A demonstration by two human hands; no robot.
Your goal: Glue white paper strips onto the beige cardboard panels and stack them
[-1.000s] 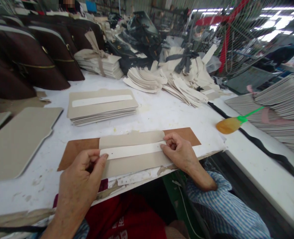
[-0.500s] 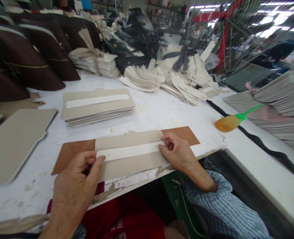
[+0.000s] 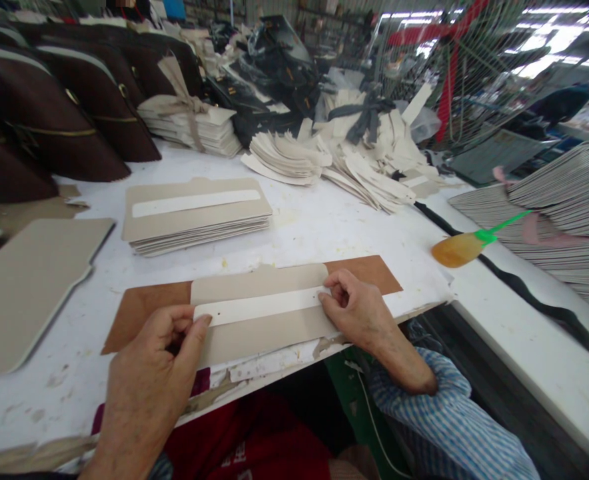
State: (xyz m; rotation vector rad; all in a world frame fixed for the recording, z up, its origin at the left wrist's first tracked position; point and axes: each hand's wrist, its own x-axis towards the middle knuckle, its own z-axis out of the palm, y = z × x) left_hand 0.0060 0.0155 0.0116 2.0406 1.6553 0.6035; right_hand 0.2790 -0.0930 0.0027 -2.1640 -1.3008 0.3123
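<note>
White worktable (image 3: 324,227), scuffed, flecked with yellowish specks, chipped along its near edge; we took the brown board (image 3: 139,310) lying flat by that edge as our mark. On top of the brown board, across its middle, lay a grey card panel (image 3: 259,330): matte, long, rectangular, with a small tab on its far side. Along the panel's centre ran a white strip (image 3: 262,305), thin, smooth, paper-like. We noted the left hand (image 3: 147,377) over the board's left part, thumb and forefinger closed on the strip's left end. The right hand (image 3: 359,312) was over the board's right part, fingers curled in, pinching the strip's right end. Whether the strip was stuck down along its length we could not tell. Our judgement: an uneven pull between the two pinches could skew or wrinkle the strip, and the panel, loose on the smooth board, could slide out of line. Beyond the board, to the left, sat a stack of like panels (image 3: 194,223), the top one striped the same. Right of the board lay an amber brush (image 3: 457,249) with a green handle. Far beyond the board we saw dark brown bags (image 3: 49,113) and fanned cream pieces (image 3: 287,157).
</note>
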